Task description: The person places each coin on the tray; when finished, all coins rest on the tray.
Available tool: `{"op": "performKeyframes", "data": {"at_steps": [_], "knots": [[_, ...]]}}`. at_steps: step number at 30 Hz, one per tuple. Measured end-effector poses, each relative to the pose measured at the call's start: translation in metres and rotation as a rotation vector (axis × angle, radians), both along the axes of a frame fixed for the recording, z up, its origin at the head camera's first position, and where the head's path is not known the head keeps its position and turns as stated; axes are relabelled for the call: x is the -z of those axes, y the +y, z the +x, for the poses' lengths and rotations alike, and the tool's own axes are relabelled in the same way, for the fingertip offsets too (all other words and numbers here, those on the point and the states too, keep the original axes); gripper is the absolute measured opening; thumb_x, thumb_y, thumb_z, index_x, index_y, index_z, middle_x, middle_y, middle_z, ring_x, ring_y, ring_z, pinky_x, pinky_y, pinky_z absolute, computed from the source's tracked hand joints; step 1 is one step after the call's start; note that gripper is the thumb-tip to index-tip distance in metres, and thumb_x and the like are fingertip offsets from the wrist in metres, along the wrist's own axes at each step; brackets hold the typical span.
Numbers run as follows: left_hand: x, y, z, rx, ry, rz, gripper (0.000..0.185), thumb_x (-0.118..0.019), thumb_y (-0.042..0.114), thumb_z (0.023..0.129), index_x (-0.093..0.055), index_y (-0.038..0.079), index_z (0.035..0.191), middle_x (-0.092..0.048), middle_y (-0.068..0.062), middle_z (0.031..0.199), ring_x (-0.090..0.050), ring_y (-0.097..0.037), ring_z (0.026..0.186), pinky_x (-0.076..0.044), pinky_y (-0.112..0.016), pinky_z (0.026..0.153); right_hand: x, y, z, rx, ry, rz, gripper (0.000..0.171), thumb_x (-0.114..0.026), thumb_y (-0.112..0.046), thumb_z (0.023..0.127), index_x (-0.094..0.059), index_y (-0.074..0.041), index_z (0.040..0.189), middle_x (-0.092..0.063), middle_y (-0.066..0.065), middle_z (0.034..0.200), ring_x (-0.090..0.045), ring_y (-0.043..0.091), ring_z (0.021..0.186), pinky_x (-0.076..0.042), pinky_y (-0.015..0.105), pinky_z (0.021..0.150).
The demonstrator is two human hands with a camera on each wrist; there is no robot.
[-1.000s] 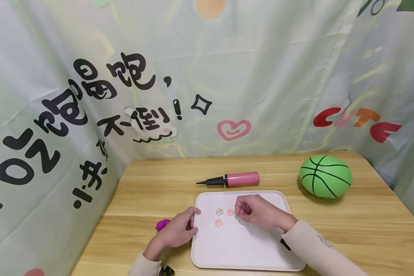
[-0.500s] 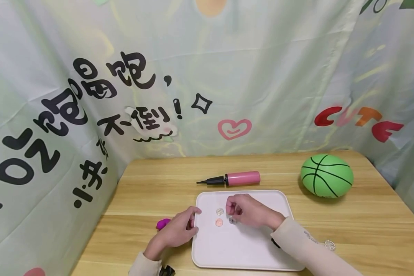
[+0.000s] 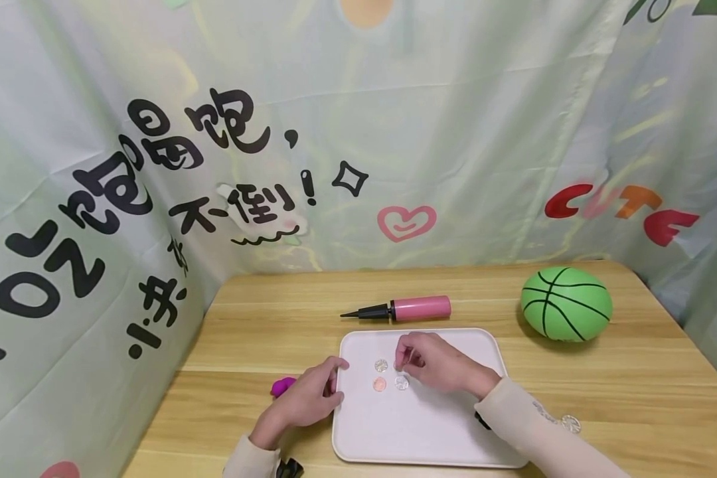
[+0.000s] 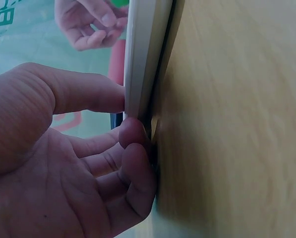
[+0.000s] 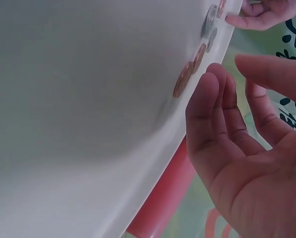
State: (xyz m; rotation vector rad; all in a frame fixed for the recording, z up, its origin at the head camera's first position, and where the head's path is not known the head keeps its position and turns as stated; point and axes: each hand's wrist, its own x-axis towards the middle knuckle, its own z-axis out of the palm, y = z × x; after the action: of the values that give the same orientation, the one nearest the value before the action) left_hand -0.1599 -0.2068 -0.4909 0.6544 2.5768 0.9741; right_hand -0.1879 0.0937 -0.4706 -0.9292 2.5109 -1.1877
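My left hand (image 3: 311,395) grips the left edge of a white tray (image 3: 430,431), thumb and fingers on its rim in the left wrist view. My right hand (image 3: 436,362) hovers over the tray, its thumb and fingers apart with nothing between them. By its fingertips lie small coins: a silvery one (image 3: 381,366), a copper-coloured one (image 3: 379,384) and another silvery one (image 3: 401,383). The right fingers cover others in the head view. In the right wrist view, copper coins (image 5: 183,79) show close to the fingertips.
Behind the tray lies a pink hand pump (image 3: 421,308) with a black nozzle. A green ball (image 3: 566,304) rests at the back right. One silvery disc (image 3: 571,424) is beside the right sleeve. A purple object (image 3: 282,386) is partly hidden by the left hand.
My right hand has moved left and left a silvery coin on the tray, then drawn slightly back. It now covers a copper coin seen earlier. The left hand stays on the rim.
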Motion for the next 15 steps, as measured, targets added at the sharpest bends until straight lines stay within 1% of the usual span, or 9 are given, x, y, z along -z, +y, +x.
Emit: {"op": "performKeyframes", "data": {"at_steps": [6, 10, 15], "knots": [[0.000, 0.001, 0.000, 0.009, 0.013, -0.005, 0.046, -0.065, 0.006, 0.094, -0.051, 0.002, 0.138, -0.053, 0.001, 0.083, -0.047, -0.002, 0.070, -0.042, -0.019, 0.066, -0.005, 0.014, 0.003, 0.033, -0.027, -0.003, 0.008, -0.066, -0.005, 0.096, -0.065, -0.012, 0.094, -0.070, -0.001, 0.093, -0.063, 0.007, 0.085, -0.054, 0.023, 0.074], [0.000, 0.001, 0.001, 0.009, 0.017, -0.008, 0.046, -0.065, 0.006, 0.094, -0.051, 0.002, 0.137, -0.054, 0.001, 0.082, -0.046, -0.002, 0.070, -0.042, -0.019, 0.066, -0.007, 0.026, 0.007, 0.056, -0.023, -0.010, 0.006, -0.069, -0.008, 0.096, -0.066, -0.013, 0.094, -0.069, -0.002, 0.092, -0.063, 0.008, 0.085, -0.055, 0.023, 0.073], [-0.001, 0.001, 0.001, 0.004, 0.013, -0.008, 0.046, -0.065, 0.007, 0.094, -0.051, 0.002, 0.138, -0.054, 0.001, 0.083, -0.047, -0.003, 0.071, -0.042, -0.019, 0.066, -0.010, 0.042, 0.012, 0.085, 0.000, -0.019, 0.007, -0.070, -0.008, 0.094, -0.066, -0.012, 0.096, -0.067, -0.004, 0.090, -0.062, 0.006, 0.084, -0.055, 0.024, 0.072]]}}
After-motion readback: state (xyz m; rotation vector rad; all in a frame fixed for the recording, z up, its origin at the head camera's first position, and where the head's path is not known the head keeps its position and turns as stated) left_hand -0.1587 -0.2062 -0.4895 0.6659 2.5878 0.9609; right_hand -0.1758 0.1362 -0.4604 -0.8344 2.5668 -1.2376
